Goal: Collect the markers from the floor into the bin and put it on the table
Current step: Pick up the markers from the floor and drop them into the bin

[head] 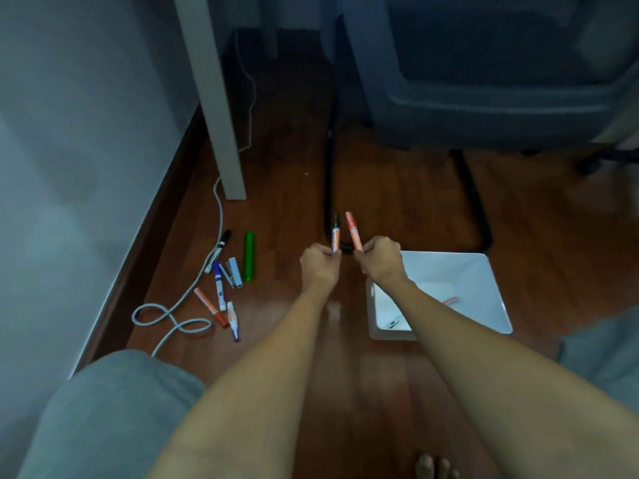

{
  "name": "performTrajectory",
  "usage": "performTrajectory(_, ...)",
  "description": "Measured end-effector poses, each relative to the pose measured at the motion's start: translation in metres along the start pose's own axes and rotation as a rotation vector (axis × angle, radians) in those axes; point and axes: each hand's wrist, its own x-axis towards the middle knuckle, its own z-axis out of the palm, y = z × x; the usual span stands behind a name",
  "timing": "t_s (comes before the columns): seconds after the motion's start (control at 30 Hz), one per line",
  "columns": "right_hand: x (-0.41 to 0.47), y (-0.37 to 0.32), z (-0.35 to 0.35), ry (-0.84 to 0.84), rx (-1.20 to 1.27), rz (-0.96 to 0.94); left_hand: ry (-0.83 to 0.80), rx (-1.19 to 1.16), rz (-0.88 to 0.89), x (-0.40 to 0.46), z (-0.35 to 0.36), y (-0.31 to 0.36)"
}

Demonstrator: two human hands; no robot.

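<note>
My left hand (320,264) is shut on an orange marker with a black cap (335,233), held upright. Beside it, my right hand (380,259) grips an orange marker with an orange cap (354,231), tilted slightly left. Both hands hover over the wooden floor just left of the white bin (484,271), which holds an orange marker (450,301) and a dark one (394,322). Several markers lie on the floor to the left: a green one (249,257), a black-capped one (218,250), a blue one (219,286), an orange one (211,307) and a white one (233,321).
A white cable (193,292) loops across the floor by the markers, next to a grey table leg (221,133) and the wall. A grey clip-like object (232,271) lies among the markers. A chair with black legs (473,205) stands behind the bin. My knees frame the bottom corners.
</note>
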Motion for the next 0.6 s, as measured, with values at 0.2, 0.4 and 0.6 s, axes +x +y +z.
performTrajectory(0.2, -0.009, 0.049, -0.038, 0.099, 0.048, 0.168, -0.216, 0.098, 0.161, -0.035, 0.056, 0.033)
performTrajectory(0.4, -0.026, 0.095, -0.045, 0.116, 0.051, 0.336, -0.313, 0.276, 0.221, -0.053, 0.09, 0.021)
performTrajectory(0.6, -0.027, 0.093, -0.047, 0.111, -0.008, 0.329, -0.289, 0.341, 0.256, -0.048, 0.083, 0.011)
